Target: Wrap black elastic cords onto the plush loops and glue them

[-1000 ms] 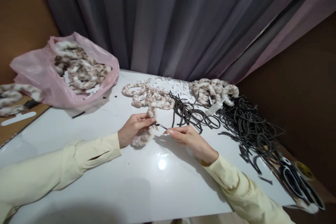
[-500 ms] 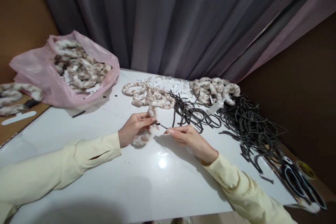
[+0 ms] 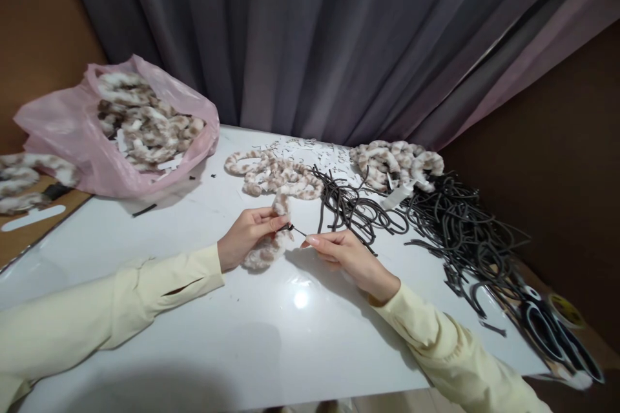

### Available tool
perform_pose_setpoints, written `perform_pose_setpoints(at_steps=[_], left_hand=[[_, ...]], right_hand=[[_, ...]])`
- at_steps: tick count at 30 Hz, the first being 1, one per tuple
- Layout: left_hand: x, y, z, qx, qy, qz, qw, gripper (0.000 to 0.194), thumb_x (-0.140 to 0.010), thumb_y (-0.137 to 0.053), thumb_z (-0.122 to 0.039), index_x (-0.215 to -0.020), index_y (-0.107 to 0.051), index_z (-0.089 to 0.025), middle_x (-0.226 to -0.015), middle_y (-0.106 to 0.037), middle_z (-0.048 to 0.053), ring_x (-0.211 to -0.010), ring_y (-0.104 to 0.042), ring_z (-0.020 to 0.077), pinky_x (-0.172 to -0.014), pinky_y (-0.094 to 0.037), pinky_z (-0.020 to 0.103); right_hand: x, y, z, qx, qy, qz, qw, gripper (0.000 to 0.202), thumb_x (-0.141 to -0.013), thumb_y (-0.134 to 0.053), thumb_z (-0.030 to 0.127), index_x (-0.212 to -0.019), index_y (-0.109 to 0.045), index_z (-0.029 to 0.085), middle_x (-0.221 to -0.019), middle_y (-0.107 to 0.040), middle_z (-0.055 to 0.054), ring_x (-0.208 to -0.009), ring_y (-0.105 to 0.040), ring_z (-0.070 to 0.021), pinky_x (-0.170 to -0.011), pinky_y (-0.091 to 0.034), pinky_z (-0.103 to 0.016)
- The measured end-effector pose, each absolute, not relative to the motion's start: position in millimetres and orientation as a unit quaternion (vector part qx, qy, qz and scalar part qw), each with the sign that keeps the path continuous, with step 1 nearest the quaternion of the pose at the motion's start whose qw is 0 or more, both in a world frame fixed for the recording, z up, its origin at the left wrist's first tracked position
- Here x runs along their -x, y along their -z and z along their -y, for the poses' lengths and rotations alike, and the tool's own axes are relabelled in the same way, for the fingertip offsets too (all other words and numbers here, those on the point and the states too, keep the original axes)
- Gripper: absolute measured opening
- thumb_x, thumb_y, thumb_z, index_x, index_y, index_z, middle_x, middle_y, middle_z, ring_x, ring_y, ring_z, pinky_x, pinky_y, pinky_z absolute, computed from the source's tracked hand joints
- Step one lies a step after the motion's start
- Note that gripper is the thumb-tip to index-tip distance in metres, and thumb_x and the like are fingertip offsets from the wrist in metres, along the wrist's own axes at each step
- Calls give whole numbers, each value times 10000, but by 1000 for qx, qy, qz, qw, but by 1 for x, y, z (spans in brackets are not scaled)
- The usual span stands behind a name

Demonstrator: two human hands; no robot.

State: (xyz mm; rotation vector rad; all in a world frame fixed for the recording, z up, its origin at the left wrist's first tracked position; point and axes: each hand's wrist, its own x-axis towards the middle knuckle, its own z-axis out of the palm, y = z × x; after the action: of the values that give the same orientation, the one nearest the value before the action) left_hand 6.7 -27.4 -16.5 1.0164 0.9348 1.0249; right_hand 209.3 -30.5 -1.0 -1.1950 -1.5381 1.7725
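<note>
Currently, in the head view, a fluffy band (image 3: pixel 264 254) with beige and brown patches is held over the middle of the white table (image 3: pixel 194 329). It is pinched between the thumb and fingers of the left hand (image 3: pixel 245 236). A thin dark strand (image 3: pixel 299 231) is stretched from the band to the right hand (image 3: pixel 346 254), where its end is pinched between thumb and forefinger; whether it is cord or part of a tool cannot be told.

Behind the hands, loose bands (image 3: pixel 285 182) are laid toward the far edge, along which paper scraps (image 3: pixel 317 156) are strewn. The far-left corner is taken up by a pink bag (image 3: pixel 62 122) filled with similar bands. Near the far-right corner, more bands are piled (image 3: pixel 394 162), and dark cords (image 3: pixel 460 222) are heaped along the right edge. Scissors (image 3: pixel 558 339) are seen by the near-right corner, just beside a yellow roll (image 3: pixel 566 311).
</note>
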Motion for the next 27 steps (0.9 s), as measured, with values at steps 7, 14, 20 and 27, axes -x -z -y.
perform_pose_setpoints(at_steps=[7,14,20,27], left_hand=[[-6,17,28,-459,-430,-423,652,321,-720,-676,-419,-697,-561,-120,-531,-493,-20,-443,-399,55,-404,-253,180],[-7,17,28,-455,-424,-423,659,343,-720,-673,-427,-637,-532,-126,-488,-469,-36,-408,-357,40,-386,-216,178],[-8,16,29,-437,-424,-410,679,302,-699,-704,-400,-707,-638,-106,-580,-582,14,-479,-463,71,-436,-313,188],[-8,18,26,-384,-408,-357,747,277,-704,-715,-361,-805,-647,-112,-711,-654,64,-656,-598,134,-580,-438,200]], right_hand=[[-205,7,32,395,-746,466,265,330,-750,-669,419,-764,-665,90,-475,-174,104,-425,-147,-31,-422,-101,-217],[-205,12,31,365,-790,408,277,306,-745,-683,390,-783,-642,89,-495,-164,111,-427,-106,-19,-408,-65,-193],[-205,10,33,382,-748,456,295,321,-737,-683,409,-761,-649,91,-484,-158,110,-432,-126,-30,-421,-91,-212],[-206,11,33,406,-690,518,301,349,-766,-641,449,-833,-668,108,-535,-160,87,-476,-134,-52,-447,-90,-231]])
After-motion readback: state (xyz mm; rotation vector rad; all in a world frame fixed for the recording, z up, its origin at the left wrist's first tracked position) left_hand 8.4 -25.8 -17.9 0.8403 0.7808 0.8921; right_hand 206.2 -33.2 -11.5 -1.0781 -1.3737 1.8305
